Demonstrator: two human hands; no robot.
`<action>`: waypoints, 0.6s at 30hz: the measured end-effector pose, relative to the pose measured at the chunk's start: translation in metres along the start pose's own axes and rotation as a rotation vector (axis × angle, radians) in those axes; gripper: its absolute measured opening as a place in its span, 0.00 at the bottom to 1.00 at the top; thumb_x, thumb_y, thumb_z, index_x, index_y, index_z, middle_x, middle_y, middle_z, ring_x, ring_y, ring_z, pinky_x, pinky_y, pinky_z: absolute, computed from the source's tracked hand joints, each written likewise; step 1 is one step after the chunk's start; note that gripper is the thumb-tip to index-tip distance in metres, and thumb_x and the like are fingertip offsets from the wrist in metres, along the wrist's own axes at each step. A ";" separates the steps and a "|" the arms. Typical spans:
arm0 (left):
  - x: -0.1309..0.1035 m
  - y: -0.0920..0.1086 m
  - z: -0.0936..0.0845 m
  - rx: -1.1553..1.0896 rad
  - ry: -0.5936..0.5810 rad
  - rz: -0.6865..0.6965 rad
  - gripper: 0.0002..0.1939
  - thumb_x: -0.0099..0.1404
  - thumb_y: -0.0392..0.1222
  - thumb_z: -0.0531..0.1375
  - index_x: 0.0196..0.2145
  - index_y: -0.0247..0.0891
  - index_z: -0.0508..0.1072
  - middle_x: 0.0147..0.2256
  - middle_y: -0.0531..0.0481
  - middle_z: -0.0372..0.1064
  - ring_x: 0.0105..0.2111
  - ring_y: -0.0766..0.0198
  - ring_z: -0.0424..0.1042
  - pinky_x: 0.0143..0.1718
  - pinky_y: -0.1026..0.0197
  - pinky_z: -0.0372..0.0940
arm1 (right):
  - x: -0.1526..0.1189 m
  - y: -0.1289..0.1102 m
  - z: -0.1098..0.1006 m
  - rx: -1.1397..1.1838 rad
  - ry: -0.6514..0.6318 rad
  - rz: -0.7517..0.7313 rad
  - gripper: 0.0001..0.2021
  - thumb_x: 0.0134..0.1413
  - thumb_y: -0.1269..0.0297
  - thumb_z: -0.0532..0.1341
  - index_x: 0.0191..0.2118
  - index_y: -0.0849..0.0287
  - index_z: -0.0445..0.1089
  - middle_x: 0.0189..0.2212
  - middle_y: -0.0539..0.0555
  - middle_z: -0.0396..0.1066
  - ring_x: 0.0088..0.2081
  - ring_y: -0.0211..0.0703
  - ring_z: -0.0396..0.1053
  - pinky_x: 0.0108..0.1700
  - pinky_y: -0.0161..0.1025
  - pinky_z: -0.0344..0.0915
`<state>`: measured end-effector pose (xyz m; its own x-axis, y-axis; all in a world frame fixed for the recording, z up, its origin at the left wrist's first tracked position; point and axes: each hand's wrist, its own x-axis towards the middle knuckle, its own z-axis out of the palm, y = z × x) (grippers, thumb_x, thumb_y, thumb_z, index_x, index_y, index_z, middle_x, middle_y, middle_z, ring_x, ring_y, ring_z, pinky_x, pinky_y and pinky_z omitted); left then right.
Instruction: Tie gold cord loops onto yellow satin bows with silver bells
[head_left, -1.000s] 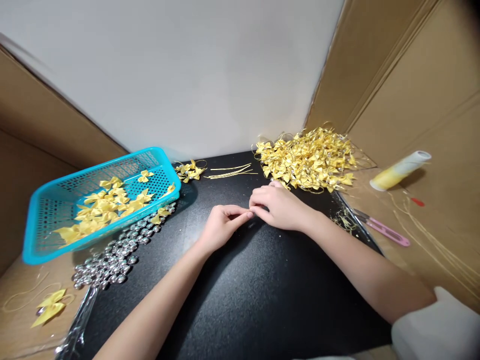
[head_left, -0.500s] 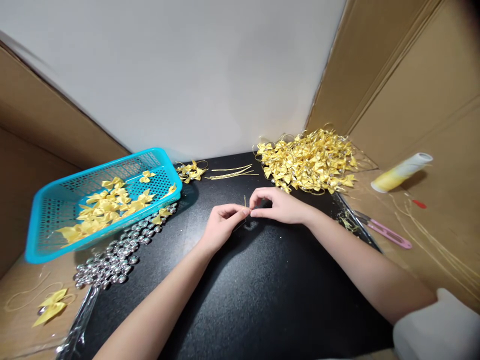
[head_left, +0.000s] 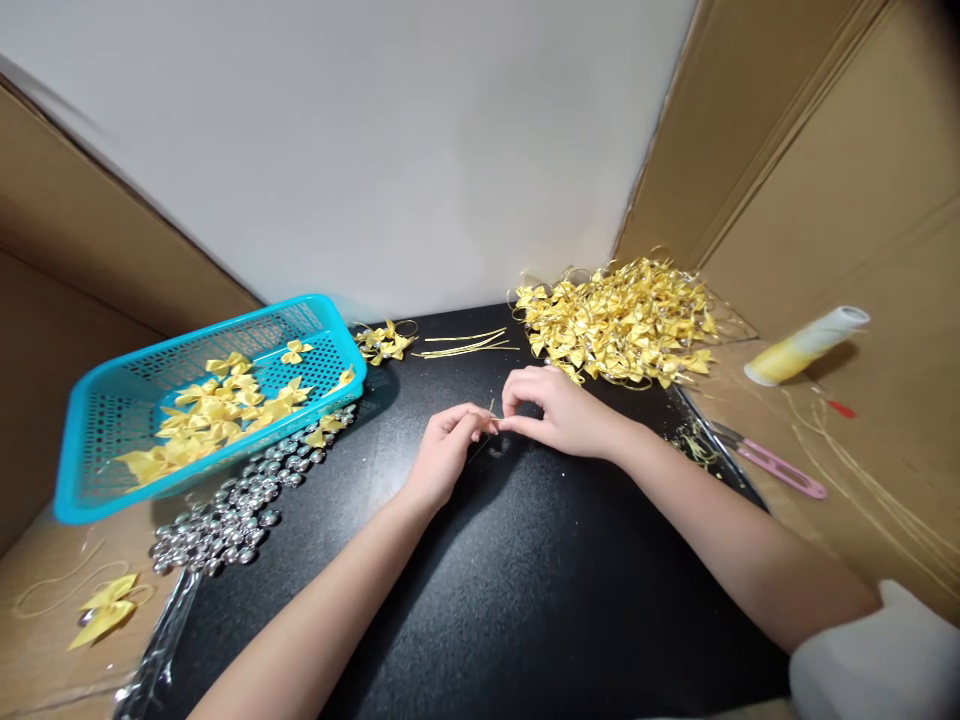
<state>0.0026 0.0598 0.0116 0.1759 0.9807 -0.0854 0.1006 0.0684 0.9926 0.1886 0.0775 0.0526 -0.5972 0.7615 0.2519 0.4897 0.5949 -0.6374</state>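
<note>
Over the middle of the black work surface (head_left: 480,600), my left hand (head_left: 450,445) and my right hand (head_left: 551,408) meet fingertip to fingertip. Between them is a thin gold cord (head_left: 492,408), whose short end sticks up above the left fingers. Both hands are closed in a pinch on this cord; most of it is hidden by the fingers. Beyond the hands lie several cut lengths of gold cord (head_left: 465,349). Right of these is a large heap of yellow ribbon bows (head_left: 615,320) with cord loops and small silver bells.
A turquoise basket (head_left: 71,450) with yellow bows stands at the left. Silver bells (head_left: 217,525) are spread along its near side. A small bow cluster (head_left: 386,342) sits beyond it. Pink-handled snips (head_left: 780,468), a white-yellow tube (head_left: 806,347) and long loose cords (head_left: 877,500) lie at the right.
My left thumb has lifted and bent back, and the cord end between the hands has tilted. My right fingers are arched a little higher. Everything else keeps its place.
</note>
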 end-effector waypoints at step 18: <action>0.001 0.004 0.000 -0.387 -0.237 -0.147 0.11 0.49 0.40 0.57 0.12 0.36 0.64 0.26 0.51 0.60 0.30 0.65 0.57 0.31 0.63 0.57 | -0.001 -0.007 -0.002 -0.028 0.030 0.050 0.08 0.61 0.66 0.62 0.30 0.59 0.67 0.33 0.50 0.70 0.37 0.40 0.65 0.44 0.40 0.54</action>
<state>0.0034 0.0610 0.0158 0.4102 0.8897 -0.2005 -0.2230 0.3110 0.9239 0.1871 0.0732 0.0581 -0.5525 0.7977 0.2416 0.5368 0.5623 -0.6290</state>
